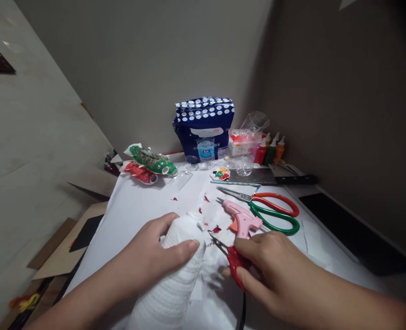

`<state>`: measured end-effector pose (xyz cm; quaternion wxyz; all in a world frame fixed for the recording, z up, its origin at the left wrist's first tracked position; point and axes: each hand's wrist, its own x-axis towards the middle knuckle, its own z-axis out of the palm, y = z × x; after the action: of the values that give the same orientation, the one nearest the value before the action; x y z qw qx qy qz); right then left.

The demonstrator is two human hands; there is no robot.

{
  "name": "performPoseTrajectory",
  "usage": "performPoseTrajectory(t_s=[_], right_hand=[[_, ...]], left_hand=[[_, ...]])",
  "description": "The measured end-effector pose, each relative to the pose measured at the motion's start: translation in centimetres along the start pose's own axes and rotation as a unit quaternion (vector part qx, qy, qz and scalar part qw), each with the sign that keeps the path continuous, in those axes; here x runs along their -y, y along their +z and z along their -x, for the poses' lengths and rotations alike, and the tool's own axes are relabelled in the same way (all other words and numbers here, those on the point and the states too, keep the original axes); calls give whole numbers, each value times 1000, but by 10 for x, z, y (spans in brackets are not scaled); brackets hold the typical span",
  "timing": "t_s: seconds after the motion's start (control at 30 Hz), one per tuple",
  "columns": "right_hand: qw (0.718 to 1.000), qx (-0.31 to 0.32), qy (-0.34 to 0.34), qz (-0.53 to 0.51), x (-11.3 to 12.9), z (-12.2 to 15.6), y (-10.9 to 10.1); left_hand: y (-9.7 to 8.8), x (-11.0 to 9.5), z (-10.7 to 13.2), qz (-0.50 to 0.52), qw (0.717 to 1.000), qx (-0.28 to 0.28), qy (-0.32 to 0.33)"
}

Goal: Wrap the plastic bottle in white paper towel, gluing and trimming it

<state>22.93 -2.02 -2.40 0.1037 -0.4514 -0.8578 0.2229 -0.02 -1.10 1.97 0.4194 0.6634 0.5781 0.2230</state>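
My left hand (170, 243) is wrapped round a white, ribbed, paper-like roll (170, 293), thumb on top near its far end. In my right hand (268, 261) is a small pair of scissors with red handles (235, 266). Their blades point left, close to the roll's far end; whether they touch it I cannot tell. Just beyond the right hand lies a pink glue gun (242, 217) with an orange trigger. Larger scissors with one orange and one green handle (275, 197) lie behind it. Red scraps (216, 229) are scattered by the blades.
At the back left lie a green fish-shaped piece (151, 158) and a red one (139, 173). A blue bag (205, 119), a clear cup (206, 150) and paint bottles (270, 151) stand at the back. A knife with a black handle (297, 179) lies at the back right.
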Motion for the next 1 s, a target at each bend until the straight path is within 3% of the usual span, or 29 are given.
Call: performPoseTrajectory(t_s=[0.2,1.0], right_hand=[[1000,-19,-15,-18,2,1,1],[1000,4,-6,-14,3,-2,0]], left_hand=[[2,-6,5,-7,999,-31,7],[5,-8,6,-100,995,-31,-10]])
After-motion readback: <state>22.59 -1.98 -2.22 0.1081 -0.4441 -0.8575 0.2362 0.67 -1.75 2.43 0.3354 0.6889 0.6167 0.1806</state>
